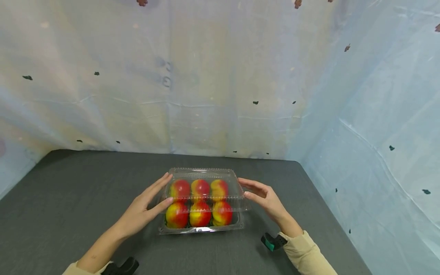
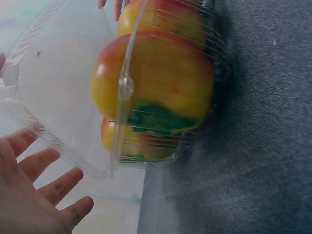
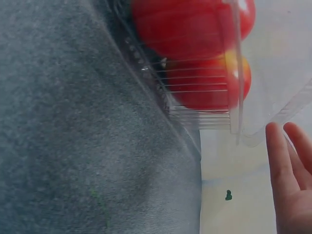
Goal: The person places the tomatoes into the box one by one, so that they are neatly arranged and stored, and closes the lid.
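A clear plastic clamshell box [image 1: 203, 230] sits on the dark table, holding several round red-and-yellow fruits [image 1: 200, 214] in two rows. Its hinged lid [image 1: 203, 172] stands raised at a tilt over them. At the lid's left edge is my left hand [image 1: 141, 210], thumb and fingers extended and spread. My right hand [image 1: 269, 200] reaches the opposite edge, its fingers fairly straight. Both wrist views show the fingertips right by the transparent lid [image 2: 58, 92]; exact contact is hard to make out. Green leaf shapes [image 2: 158, 119] show under the fruits in the left wrist view.
The grey-black table [image 1: 86, 183] extends around the box. Pale plastic sheeting [image 1: 206, 84] with small dark patches hangs behind the table and along its right side. Each wrist wears a black strap device [image 1: 273, 241] below a beige sleeve [image 1: 306, 254].
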Action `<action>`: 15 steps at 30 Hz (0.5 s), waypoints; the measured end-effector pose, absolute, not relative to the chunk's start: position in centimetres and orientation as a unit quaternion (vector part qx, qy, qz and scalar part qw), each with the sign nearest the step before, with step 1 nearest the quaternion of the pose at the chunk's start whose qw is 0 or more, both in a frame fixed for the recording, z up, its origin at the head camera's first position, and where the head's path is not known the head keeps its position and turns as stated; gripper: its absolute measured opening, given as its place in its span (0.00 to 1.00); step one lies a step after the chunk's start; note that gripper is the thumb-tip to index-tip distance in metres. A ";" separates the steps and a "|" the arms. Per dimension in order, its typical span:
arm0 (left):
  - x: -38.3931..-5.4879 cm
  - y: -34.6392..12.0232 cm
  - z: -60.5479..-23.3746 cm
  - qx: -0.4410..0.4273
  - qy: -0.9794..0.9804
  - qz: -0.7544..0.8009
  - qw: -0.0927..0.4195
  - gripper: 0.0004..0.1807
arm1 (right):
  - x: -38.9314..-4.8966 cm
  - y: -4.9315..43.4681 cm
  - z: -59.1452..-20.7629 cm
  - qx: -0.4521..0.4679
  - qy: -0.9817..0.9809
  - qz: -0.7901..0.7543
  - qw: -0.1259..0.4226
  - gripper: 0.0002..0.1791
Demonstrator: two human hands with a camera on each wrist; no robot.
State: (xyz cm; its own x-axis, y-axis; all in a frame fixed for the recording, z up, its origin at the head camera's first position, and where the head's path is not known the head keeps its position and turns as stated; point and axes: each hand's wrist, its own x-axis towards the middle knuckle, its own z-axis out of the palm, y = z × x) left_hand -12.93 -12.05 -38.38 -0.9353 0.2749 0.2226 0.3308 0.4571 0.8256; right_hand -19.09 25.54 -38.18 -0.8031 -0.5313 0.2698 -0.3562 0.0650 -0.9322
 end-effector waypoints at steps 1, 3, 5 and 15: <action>-12.9 -12.1 -38.5 -0.178 -0.854 -0.488 0.027 0.34 | -19.0 25.6 -38.2 -0.304 0.729 -0.609 0.073 0.25; -12.7 -12.1 -38.7 -0.180 -0.855 -0.486 0.027 0.34 | -18.9 25.7 -38.4 -0.300 0.736 -0.602 0.077 0.25; -12.6 -12.2 -39.0 -0.183 -0.856 -0.483 0.029 0.35 | -18.7 25.9 -38.5 -0.298 0.742 -0.594 0.084 0.25; -11.9 -12.7 -40.8 -0.199 -0.862 -0.464 0.045 0.39 | -17.8 25.7 -39.0 -0.300 0.745 -0.583 0.127 0.29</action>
State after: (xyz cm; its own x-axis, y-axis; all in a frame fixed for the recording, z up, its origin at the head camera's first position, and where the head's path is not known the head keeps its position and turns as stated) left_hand -11.89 -12.66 -40.82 -0.9170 0.3007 0.2620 0.3843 0.4903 0.7823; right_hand -17.77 25.72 -39.03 -0.7873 -0.5953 0.1604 -0.2989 0.1410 -0.9438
